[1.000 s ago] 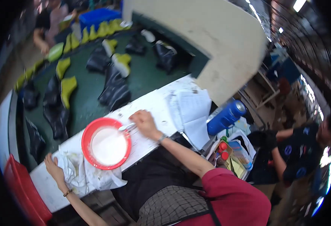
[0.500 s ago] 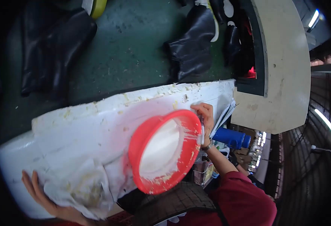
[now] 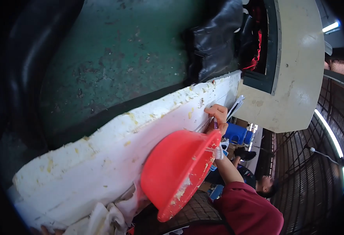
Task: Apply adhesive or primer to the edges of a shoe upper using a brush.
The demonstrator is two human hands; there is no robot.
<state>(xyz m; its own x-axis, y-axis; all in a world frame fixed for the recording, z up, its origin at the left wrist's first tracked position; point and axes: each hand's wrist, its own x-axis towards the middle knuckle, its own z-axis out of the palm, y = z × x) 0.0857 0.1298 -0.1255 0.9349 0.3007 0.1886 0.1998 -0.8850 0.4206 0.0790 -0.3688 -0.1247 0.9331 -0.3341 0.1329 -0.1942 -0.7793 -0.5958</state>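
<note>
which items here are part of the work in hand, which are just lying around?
In hand:
right hand, gripping a thin brush-like tool
red basin, smeared with white paste
white board
crumpled cloth

Lying about:
black pieces on the green surface
blue container

Your basin (image 3: 176,168) stands tipped on edge on the bench top (image 3: 101,156), just left of your right hand (image 3: 217,115), which sits at its upper rim holding a small tool (image 3: 215,124). A crumpled cloth (image 3: 105,219) lies on the bench below-left of the basin. Beyond the bench lies the mat (image 3: 113,58), with a dark boot-shaped piece (image 3: 215,47) on it.
</note>
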